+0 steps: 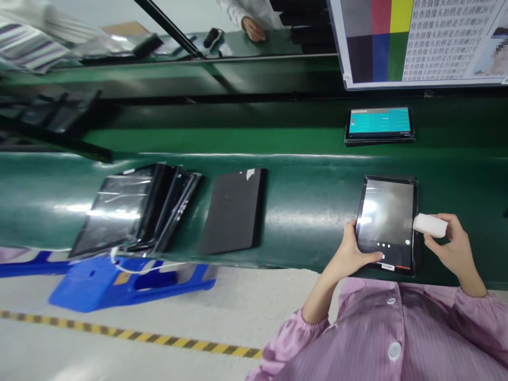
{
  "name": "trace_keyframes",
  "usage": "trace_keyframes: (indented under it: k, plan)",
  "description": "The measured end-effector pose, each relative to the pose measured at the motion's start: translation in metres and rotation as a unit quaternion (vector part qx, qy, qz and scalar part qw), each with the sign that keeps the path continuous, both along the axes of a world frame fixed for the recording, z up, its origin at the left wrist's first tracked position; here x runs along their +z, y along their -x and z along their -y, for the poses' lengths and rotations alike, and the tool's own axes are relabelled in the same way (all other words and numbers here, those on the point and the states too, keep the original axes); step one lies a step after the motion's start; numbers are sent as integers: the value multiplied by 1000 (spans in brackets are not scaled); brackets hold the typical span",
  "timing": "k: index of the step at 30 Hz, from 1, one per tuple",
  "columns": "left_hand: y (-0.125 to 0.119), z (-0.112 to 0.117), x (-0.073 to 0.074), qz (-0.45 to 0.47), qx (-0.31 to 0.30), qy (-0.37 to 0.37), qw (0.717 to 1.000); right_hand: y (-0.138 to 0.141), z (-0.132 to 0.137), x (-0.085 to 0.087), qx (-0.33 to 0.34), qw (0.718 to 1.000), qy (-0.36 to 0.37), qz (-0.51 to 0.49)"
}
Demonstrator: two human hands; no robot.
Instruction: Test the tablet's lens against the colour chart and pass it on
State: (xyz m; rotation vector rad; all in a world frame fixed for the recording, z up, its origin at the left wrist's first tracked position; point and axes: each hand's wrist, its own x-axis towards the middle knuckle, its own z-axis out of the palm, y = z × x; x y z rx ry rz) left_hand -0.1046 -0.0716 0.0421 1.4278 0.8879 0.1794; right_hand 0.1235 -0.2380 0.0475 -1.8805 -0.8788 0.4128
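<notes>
In front of me a black tablet lies with its lit screen up, showing a grey picture and several small white icons. My left hand grips its lower left edge, fingers along the side and thumb on the lower part of the screen. At the tablet's right edge, my right hand is closed on a small white block-shaped object, whose exact kind I cannot make out. The far end of this object is at or just over the tablet's edge.
Another tablet with a turquoise screen lies farther back. Below a printed colour chart runs the green bench. To the left are a dark flat panel and several wrapped tablets. A blue stool stands below; a person's hand shows across the bench.
</notes>
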Motion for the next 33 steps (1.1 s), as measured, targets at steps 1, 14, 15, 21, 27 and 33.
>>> trace_keyframes:
  k: [1,14,15,21,27,33]
  plan:
    - [-2,1,0,-6,3,2,1000,0,-1,1,1,1000,1,3]
    - [4,0,-2,16,-25,-30,999,1,-4,6,5,999,-1,40]
    - [5,-1,-2,14,-30,-31,999,1,-4,5,4,999,-1,41]
    - [9,-2,-6,5,-49,-53,997,1,-3,1,8,999,-4,54]
    - [6,2,-15,8,-19,-76,997,-1,3,2,82,989,-73,104]
    - [2,0,-20,-6,56,-35,998,-43,31,1,-111,944,-75,302]
